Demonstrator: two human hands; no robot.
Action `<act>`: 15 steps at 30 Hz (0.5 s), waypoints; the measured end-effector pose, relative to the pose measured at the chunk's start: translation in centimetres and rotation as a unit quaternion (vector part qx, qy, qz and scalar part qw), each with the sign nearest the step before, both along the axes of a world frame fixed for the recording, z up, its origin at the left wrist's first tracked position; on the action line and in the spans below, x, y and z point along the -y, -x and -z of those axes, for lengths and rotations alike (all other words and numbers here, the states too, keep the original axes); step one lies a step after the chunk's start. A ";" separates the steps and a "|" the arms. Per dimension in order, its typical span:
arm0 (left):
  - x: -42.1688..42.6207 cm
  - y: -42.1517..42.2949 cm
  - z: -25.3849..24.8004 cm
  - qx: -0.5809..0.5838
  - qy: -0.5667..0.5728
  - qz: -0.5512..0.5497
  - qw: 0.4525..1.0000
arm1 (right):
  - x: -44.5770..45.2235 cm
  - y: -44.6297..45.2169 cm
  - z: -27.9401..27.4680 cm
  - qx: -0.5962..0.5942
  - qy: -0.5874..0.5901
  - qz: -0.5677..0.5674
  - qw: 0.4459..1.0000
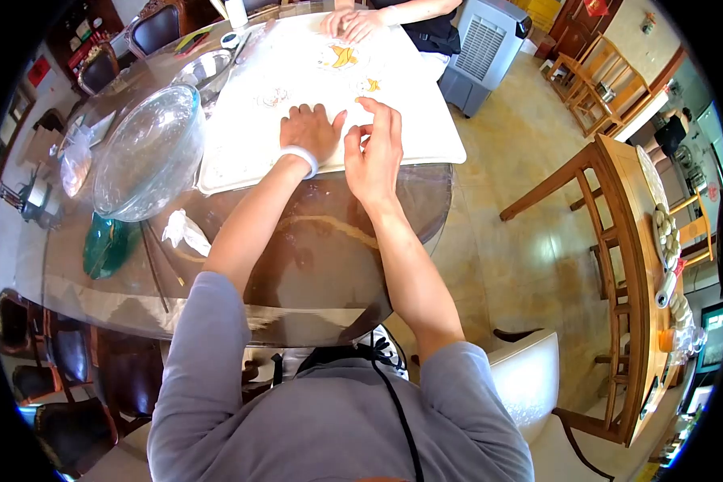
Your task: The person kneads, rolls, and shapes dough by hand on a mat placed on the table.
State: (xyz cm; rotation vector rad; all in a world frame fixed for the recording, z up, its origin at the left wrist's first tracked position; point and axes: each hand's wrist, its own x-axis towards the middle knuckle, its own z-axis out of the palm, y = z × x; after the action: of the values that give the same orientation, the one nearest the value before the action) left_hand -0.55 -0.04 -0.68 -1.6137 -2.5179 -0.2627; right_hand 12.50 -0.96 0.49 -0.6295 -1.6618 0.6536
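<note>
A white mat [241, 153] with yellow cartoon prints [343, 56] covers the near part of a glass-topped table. My left hand [309, 131], a pale band round its wrist, lies palm down at the mat's near edge, fingers apart and thumb out to the side. Beside it, my right hand [375, 153] is raised a little over the mat, its fingers loosely bent with a gap to the thumb. I see nothing in either hand; what may lie under the left palm is hidden. Across the mat, another person's hands [357, 24] are close together.
Left of the mat stand a large clear bowl [149, 153] and a metal bowl [203, 68]. Nearer are a crumpled tissue [186, 231], chopsticks [154, 269] and a green glass piece [108, 247]. An air cooler [482, 52] and a wooden table [631, 241] stand to the right.
</note>
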 end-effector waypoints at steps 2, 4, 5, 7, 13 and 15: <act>-0.3 0.1 0.4 -0.003 0.004 0.005 1.000 | -0.2 0.2 0.4 0.003 -0.009 0.007 1.000; -0.4 0.2 0.3 0.008 -0.004 0.003 1.000 | -0.6 0.3 0.5 0.011 -0.020 0.017 1.000; -0.4 0.4 0.4 0.021 -0.013 -0.001 1.000 | -0.9 0.3 0.9 0.016 -0.024 0.025 0.999; -1.5 2.2 0.3 0.147 0.007 -0.002 0.989 | -1.2 0.4 1.4 0.023 -0.030 0.037 0.999; -0.8 6.0 0.2 0.197 -0.001 0.084 0.977 | -0.2 0.3 1.1 0.023 -0.021 0.022 0.999; -0.1 5.0 0.6 0.164 -0.059 0.081 0.981 | -0.4 0.3 1.2 0.019 -0.028 0.019 0.999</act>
State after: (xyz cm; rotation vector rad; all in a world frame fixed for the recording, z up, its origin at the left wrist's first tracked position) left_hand -5.57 0.02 -1.31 -1.8594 -2.5344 -0.7396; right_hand 12.20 -0.59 -0.66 -0.6348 -1.6928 0.5702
